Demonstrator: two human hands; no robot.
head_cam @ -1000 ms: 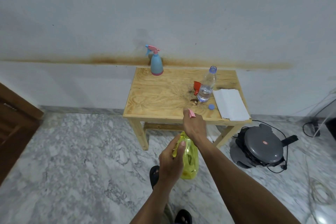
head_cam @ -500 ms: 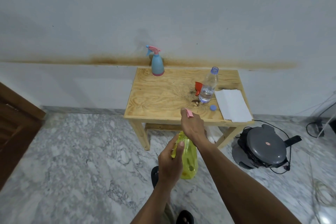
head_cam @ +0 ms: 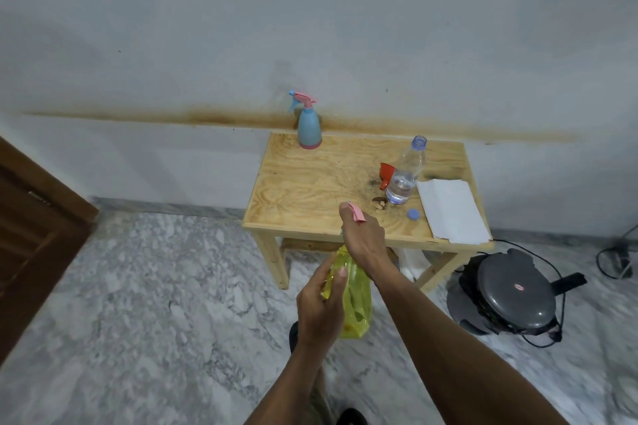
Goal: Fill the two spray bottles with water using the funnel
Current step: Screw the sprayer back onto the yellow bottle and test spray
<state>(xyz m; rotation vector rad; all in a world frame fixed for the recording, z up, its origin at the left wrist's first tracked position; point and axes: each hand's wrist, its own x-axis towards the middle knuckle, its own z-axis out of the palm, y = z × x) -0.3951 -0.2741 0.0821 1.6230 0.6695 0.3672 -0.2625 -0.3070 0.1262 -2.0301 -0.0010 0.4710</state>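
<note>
Head view: left hand (head_cam: 319,309) grips yellow spray bottle (head_cam: 354,297) body, right hand (head_cam: 360,236) clamped round its pink sprayer top, held off surface (head_cam: 310,190). Likely capping or uncapping. Blue spray bottle (head_cam: 309,126) capped at back; funnel (head_cam: 386,175), part-full water bottle (head_cam: 405,171) idle.

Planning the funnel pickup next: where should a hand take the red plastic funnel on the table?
Grip the red plastic funnel by its wide cone rim, coming from the left. It lies tipped beside the clear plastic water bottle, which blocks its right side; the narrow spout points down toward the wooden table.
</note>
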